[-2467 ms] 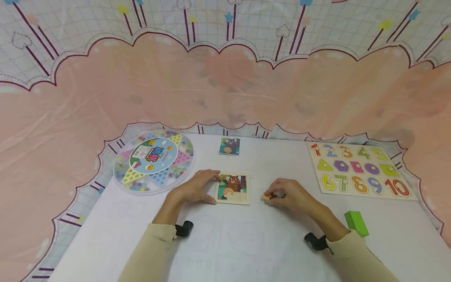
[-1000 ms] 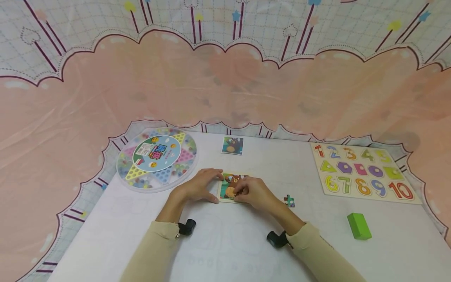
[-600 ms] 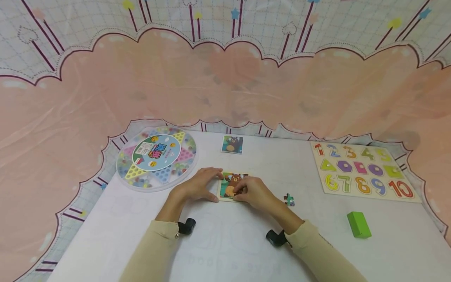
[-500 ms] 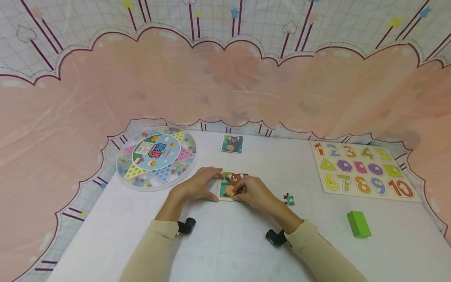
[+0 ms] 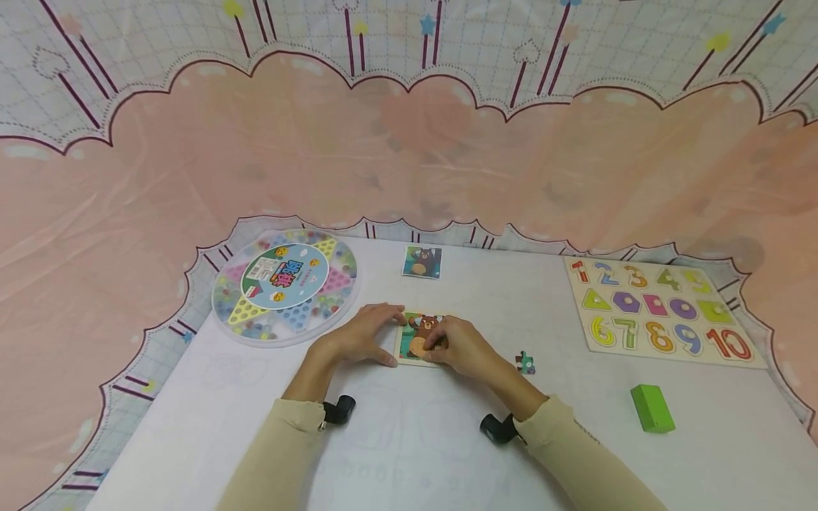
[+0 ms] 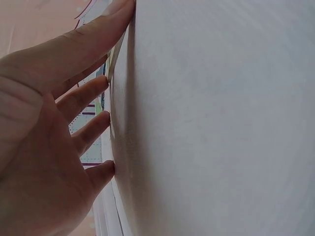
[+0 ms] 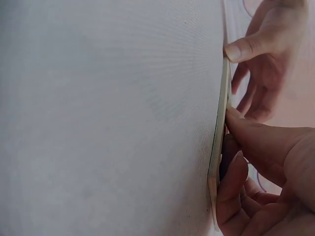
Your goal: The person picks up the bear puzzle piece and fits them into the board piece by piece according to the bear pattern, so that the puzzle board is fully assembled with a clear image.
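A small square bear jigsaw board lies on the table, its right part covered by my right hand. The right thumb and curled fingers pinch a jigsaw piece low on the board; the fingers hide most of it. In the right wrist view, those fingers bend over the board's edge. My left hand rests at the board's left side, thumb at the near corner and forefinger at the far one. Its fingers look spread and fairly straight in the left wrist view. A loose green-and-brown jigsaw piece lies right of the board.
Behind the board is a bear picture card. At left sits a round Chinese checkers set with marbles. A wooden number-and-shape board lies at right, with a green block nearer. A patterned curtain hangs behind the table.
From right of the board, my right hand has come left onto its lower right part with a piece. Another piece now lies on the table. My left hand stays at the board's side.
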`<move>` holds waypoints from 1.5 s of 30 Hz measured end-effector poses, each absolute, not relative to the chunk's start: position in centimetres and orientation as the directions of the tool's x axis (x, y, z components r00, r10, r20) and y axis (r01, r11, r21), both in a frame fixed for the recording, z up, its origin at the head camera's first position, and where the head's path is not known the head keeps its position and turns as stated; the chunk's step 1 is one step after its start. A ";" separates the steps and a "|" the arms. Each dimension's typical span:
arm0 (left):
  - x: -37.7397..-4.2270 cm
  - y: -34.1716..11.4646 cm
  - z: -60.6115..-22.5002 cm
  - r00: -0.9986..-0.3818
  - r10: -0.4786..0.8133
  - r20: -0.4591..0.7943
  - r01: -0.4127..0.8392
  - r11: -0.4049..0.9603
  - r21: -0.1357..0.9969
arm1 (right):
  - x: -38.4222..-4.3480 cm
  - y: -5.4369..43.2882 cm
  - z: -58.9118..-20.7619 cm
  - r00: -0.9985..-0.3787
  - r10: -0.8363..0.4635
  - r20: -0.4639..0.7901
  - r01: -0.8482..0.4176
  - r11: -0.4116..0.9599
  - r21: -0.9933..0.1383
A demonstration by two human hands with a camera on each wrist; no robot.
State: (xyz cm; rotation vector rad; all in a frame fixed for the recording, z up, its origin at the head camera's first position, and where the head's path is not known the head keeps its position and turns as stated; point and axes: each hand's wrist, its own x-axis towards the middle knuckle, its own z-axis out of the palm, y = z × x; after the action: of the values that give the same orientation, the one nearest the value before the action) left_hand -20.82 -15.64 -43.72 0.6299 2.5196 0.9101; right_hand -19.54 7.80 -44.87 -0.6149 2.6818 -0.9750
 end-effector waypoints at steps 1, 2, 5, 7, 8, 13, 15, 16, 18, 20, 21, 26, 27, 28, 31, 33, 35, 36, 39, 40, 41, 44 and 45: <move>-20.8 -15.6 -43.7 -0.824 0.529 -0.203 0.278 0.689 0.669 | -19.5 7.8 -44.9 -0.886 -0.460 -0.063 -0.311 0.689 -0.655; -20.8 -15.6 -43.7 -0.824 0.527 -0.208 0.272 0.690 0.671 | -19.5 7.9 -44.9 -0.884 -0.463 -0.061 -0.313 0.685 -0.658; -20.8 -15.6 -43.8 -0.825 0.525 -0.210 0.267 0.689 0.673 | -19.4 8.0 -44.9 -0.881 -0.469 -0.060 -0.311 0.671 -0.673; -20.8 -15.6 -43.9 -0.824 0.527 -0.207 0.273 0.689 0.671 | -19.3 8.1 -44.9 -0.879 -0.474 -0.057 -0.311 0.660 -0.684; -20.8 -15.6 -44.0 -0.825 0.527 -0.206 0.273 0.690 0.670 | -19.3 8.1 -44.9 -0.877 -0.477 -0.057 -0.310 0.654 -0.690; -20.7 -15.7 -44.0 -0.832 0.510 -0.220 0.250 0.697 0.671 | -19.1 8.3 -45.0 -0.866 -0.496 -0.065 -0.309 0.632 -0.710; -20.6 -15.7 -43.9 -0.833 0.506 -0.225 0.244 0.699 0.672 | -19.1 8.3 -45.0 -0.864 -0.497 -0.076 -0.303 0.635 -0.711; -20.6 -15.7 -43.9 -0.832 0.506 -0.226 0.243 0.701 0.671 | -19.1 8.4 -45.0 -0.865 -0.495 -0.083 -0.297 0.637 -0.711; -20.7 -15.7 -43.8 -0.831 0.507 -0.226 0.245 0.700 0.671 | -19.2 8.5 -45.1 -0.865 -0.492 -0.098 -0.284 0.641 -0.713; -20.7 -15.6 -43.8 -0.830 0.510 -0.226 0.248 0.701 0.669 | -19.4 8.7 -45.1 -0.861 -0.496 -0.111 -0.276 0.639 -0.718; -20.7 -15.6 -43.7 -0.830 0.510 -0.226 0.250 0.702 0.667 | -19.5 8.8 -45.1 -0.857 -0.502 -0.116 -0.273 0.633 -0.725; -20.8 -15.5 -43.5 -0.829 0.513 -0.223 0.259 0.706 0.659 | -19.6 9.8 -44.7 -0.822 -0.563 -0.090 -0.303 0.565 -0.767; -20.9 -15.4 -43.5 -0.828 0.514 -0.223 0.261 0.706 0.659 | -19.5 10.1 -44.5 -0.816 -0.573 -0.080 -0.311 0.551 -0.774; -20.9 -15.4 -43.6 -0.828 0.515 -0.222 0.264 0.706 0.657 | -19.5 10.4 -44.3 -0.813 -0.579 -0.070 -0.316 0.538 -0.781; -20.9 -15.4 -43.6 -0.827 0.516 -0.223 0.264 0.706 0.657 | -19.2 11.3 -43.6 -0.810 -0.585 -0.044 -0.331 0.518 -0.789; -20.8 -15.4 -43.7 -0.828 0.515 -0.223 0.261 0.705 0.659 | -19.1 12.1 -43.1 -0.814 -0.579 -0.044 -0.329 0.523 -0.786; -20.7 -15.4 -43.8 -0.829 0.512 -0.224 0.254 0.702 0.665 | -19.0 12.9 -42.7 -0.820 -0.570 -0.051 -0.328 0.542 -0.774; -20.7 -15.4 -43.8 -0.830 0.511 -0.223 0.252 0.700 0.668 | -18.9 13.3 -42.5 -0.826 -0.561 -0.059 -0.323 0.556 -0.766; -20.7 -15.4 -44.0 -0.830 0.514 -0.219 0.255 0.697 0.670 | -18.7 14.8 -42.2 -0.844 -0.532 -0.071 -0.313 0.596 -0.740; -20.7 -15.4 -44.0 -0.830 0.514 -0.217 0.257 0.697 0.670 | -18.6 15.3 -42.1 -0.850 -0.522 -0.071 -0.310 0.605 -0.733; -20.7 -15.4 -44.0 -0.830 0.514 -0.217 0.257 0.698 0.669 | -18.5 15.8 -42.0 -0.857 -0.511 -0.071 -0.308 0.617 -0.724; -20.8 -15.4 -44.1 -0.833 0.510 -0.215 0.260 0.703 0.662 | -18.3 17.5 -41.9 -0.873 -0.484 -0.061 -0.304 0.637 -0.709; -20.8 -15.4 -44.0 -0.834 0.509 -0.214 0.260 0.704 0.661 | -18.2 18.1 -42.0 -0.878 -0.475 -0.058 -0.301 0.642 -0.706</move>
State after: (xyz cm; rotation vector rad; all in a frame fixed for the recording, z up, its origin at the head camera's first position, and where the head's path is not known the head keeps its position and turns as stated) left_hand -20.78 -15.44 -44.04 0.5975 2.5297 0.8981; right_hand -18.16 18.13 -41.98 -0.6311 2.6245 -1.0640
